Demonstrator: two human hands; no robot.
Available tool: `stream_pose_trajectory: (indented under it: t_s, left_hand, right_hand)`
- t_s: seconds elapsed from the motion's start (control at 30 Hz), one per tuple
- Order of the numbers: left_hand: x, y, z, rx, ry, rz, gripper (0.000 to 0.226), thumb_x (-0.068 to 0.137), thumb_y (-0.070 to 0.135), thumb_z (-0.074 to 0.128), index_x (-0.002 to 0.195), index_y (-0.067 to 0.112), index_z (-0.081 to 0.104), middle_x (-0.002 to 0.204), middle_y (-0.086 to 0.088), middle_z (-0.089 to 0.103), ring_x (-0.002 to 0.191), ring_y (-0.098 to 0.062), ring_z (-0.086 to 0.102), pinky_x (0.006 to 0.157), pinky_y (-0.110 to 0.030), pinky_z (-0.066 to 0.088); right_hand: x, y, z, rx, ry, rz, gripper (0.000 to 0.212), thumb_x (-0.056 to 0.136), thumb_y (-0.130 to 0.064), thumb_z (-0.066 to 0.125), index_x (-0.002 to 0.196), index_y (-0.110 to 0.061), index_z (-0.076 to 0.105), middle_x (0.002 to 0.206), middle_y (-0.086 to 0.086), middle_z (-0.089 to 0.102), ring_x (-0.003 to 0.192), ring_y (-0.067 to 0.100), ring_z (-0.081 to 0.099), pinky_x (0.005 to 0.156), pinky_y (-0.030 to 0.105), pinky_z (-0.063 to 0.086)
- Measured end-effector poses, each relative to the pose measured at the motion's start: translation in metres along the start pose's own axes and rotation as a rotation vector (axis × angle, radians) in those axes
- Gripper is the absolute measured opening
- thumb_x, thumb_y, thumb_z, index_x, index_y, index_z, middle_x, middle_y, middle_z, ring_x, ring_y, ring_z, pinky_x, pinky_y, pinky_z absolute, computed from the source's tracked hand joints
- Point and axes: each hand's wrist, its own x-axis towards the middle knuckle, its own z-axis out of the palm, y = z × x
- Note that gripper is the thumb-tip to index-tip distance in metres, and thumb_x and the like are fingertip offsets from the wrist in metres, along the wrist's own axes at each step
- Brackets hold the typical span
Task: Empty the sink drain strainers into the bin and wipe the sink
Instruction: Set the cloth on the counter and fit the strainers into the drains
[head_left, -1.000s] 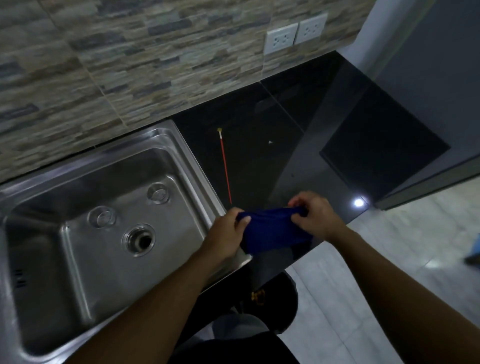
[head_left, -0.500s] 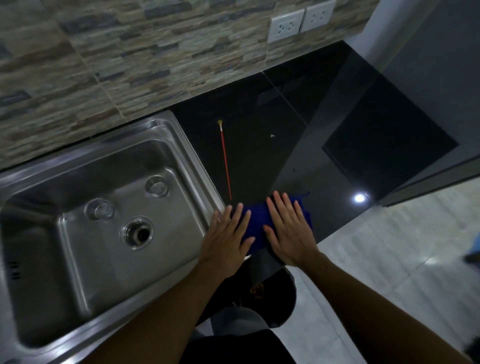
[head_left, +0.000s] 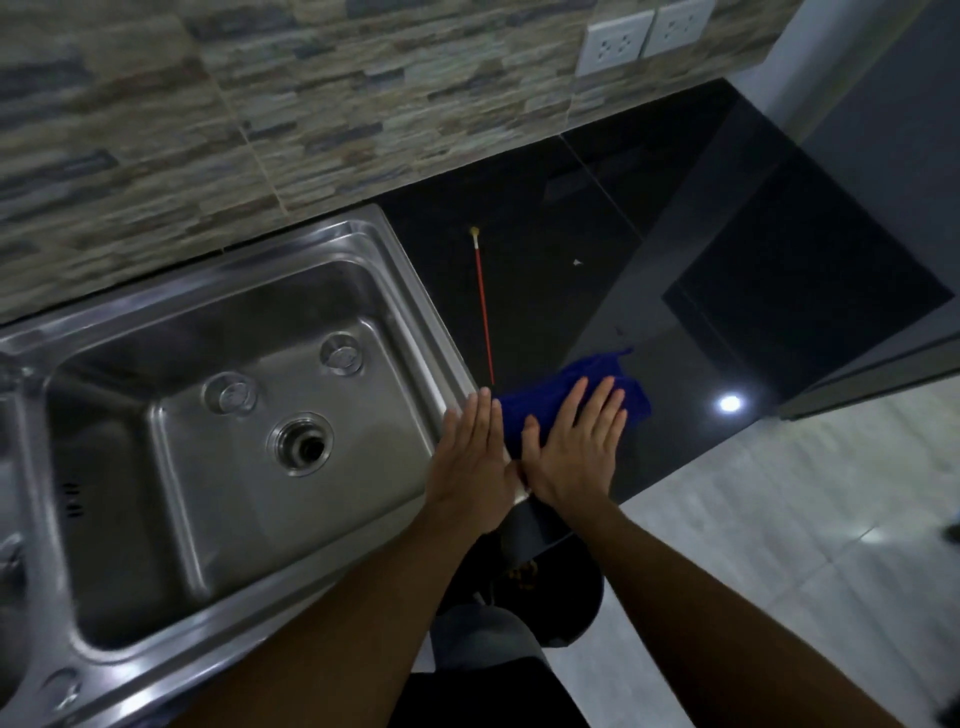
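**Dark worktop (head_left: 545, 234), blue cloth (head_left: 597, 370) under the right hand (head_left: 571, 452), basin to the left**

Glossy black stone runs along the stone-patterned wall, with the steel sink (head_left: 410, 280) set into it on the left. The blue cloth lies bunched on the worktop just beside the sink's right rim, near the front edge. Its long axis runs from that rim corner away to the far right.

The right hand lies palm down on the cloth. Its fingers are straight and spread, pointing away from the body, so its grip is wide and closed on nothing. The left hand (head_left: 472, 462) lies flat alongside it, fingers together, on the front right corner of the rim. It touches or nearly touches the cloth's left end, and its grip is wide too.

So the cloth is under the right hand, and the basin lies to the left of both hands, with the left hand between cloth and basin. The drain (head_left: 302, 444) sits low in the basin floor, well apart from the cloth. I cannot tell whether a strainer sits in it.

A thin red stick (head_left: 483, 306) lies on the worktop beyond the cloth, its near end close to it. A dark round container, probably the bin (head_left: 576, 592), stands below the worktop edge.

Wiping looks like the step in hand. To start it, the cloth would need gathering and carrying left over the rim.
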Motion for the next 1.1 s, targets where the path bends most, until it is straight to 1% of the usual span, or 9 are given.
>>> stream_pose_trajectory:
  t_s: [0.13, 0.27, 0.4, 0.47, 0.57, 0.8, 0.9, 1.03, 1.1]
  left_hand:
    - [-0.022, -0.06, -0.008, -0.024, 0.066, -0.034, 0.071, 0.104, 0.041, 0.024, 0.16, 0.004, 0.005, 0.171, -0.014, 0.002, 0.159, -0.028, 0.0, 0.128, -0.05, 0.001]
    - [-0.054, -0.142, -0.016, -0.046, 0.094, -0.144, 0.067, 0.103, 0.038, 0.026, 0.16, 0.005, 0.015, 0.17, -0.015, 0.011, 0.159, -0.029, 0.007, 0.127, -0.048, 0.003]
    - [-0.089, -0.217, -0.019, -0.129, 0.149, -0.292, 0.059, 0.103, 0.03, 0.04, 0.155, 0.006, 0.029, 0.165, -0.015, 0.027, 0.156, -0.029, 0.019, 0.127, -0.049, 0.014]
    - [-0.11, -0.253, -0.016, -0.125, 0.161, -0.328, 0.059, 0.102, 0.027, 0.042, 0.156, 0.005, 0.029, 0.165, -0.016, 0.028, 0.155, -0.03, 0.02, 0.128, -0.049, 0.01]
    - [-0.144, -0.31, -0.006, -0.107, 0.181, -0.381, 0.059, 0.1, 0.023, 0.048, 0.152, -0.002, 0.036, 0.16, -0.023, 0.034, 0.154, -0.036, 0.025, 0.127, -0.052, 0.01]
    - [-0.186, -0.407, 0.026, -0.179, 0.239, -0.464, 0.071, 0.099, 0.041, 0.024, 0.157, 0.0, 0.023, 0.164, -0.025, 0.024, 0.154, -0.04, 0.021, 0.125, -0.055, 0.018]
    - [-0.184, -0.409, 0.045, -0.235, 0.264, -0.474, 0.073, 0.1, 0.042, 0.024, 0.159, 0.0, 0.014, 0.167, -0.024, 0.014, 0.156, -0.038, 0.012, 0.127, -0.054, 0.017]
    - [-0.177, -0.402, 0.06, -0.218, 0.378, -0.541, 0.07, 0.102, 0.04, 0.027, 0.16, 0.002, 0.015, 0.167, -0.023, 0.016, 0.157, -0.036, 0.014, 0.127, -0.051, 0.016]
    - [-0.174, -0.404, 0.066, -0.212, 0.419, -0.558, 0.068, 0.102, 0.037, 0.029, 0.159, 0.002, 0.018, 0.167, -0.022, 0.018, 0.157, -0.035, 0.015, 0.128, -0.05, 0.015]
  right_hand:
    - [0.003, 0.0, -0.001, -0.085, -0.019, -0.004, 0.088, 0.097, -0.063, 0.018, 0.158, -0.005, -0.006, 0.163, 0.024, -0.015, 0.152, 0.04, -0.012, 0.125, 0.053, 0.0]
    - [-0.002, -0.02, -0.004, -0.074, 0.027, -0.023, 0.085, 0.095, -0.052, 0.028, 0.158, -0.003, -0.001, 0.163, 0.026, -0.007, 0.153, 0.04, -0.007, 0.125, 0.053, 0.003]
    - [-0.024, -0.08, 0.002, -0.042, 0.032, -0.329, 0.077, 0.095, -0.042, 0.033, 0.158, -0.005, 0.007, 0.165, 0.019, -0.001, 0.154, 0.033, -0.001, 0.125, 0.046, 0.004]
    - [-0.038, -0.117, 0.012, 0.014, -0.055, -0.47, 0.073, 0.096, -0.037, 0.035, 0.158, -0.006, 0.013, 0.166, 0.015, 0.004, 0.155, 0.028, 0.001, 0.126, 0.042, 0.006]
    - [-0.053, -0.169, 0.029, 0.121, -0.236, -0.542, 0.068, 0.096, -0.022, 0.048, 0.158, -0.011, 0.021, 0.167, 0.009, 0.011, 0.154, 0.024, 0.009, 0.125, 0.034, 0.01]
    - [-0.049, -0.251, 0.068, 0.11, -0.346, -0.463, 0.063, 0.097, -0.019, 0.051, 0.156, -0.011, 0.028, 0.162, 0.008, 0.029, 0.15, 0.021, 0.027, 0.121, 0.031, 0.022]
    - [-0.028, -0.269, 0.083, 0.089, -0.381, -0.411, 0.065, 0.097, -0.024, 0.053, 0.155, -0.01, 0.027, 0.16, 0.011, 0.031, 0.148, 0.025, 0.03, 0.121, 0.034, 0.026]
    - [0.022, -0.288, 0.105, 0.027, -0.381, -0.362, 0.069, 0.091, -0.023, 0.057, 0.153, -0.008, 0.029, 0.151, 0.017, 0.041, 0.138, 0.034, 0.043, 0.113, 0.039, 0.038]
    - [0.049, -0.295, 0.118, -0.014, -0.343, -0.352, 0.076, 0.089, -0.024, 0.059, 0.154, -0.007, 0.024, 0.151, 0.019, 0.039, 0.137, 0.036, 0.042, 0.113, 0.04, 0.039]
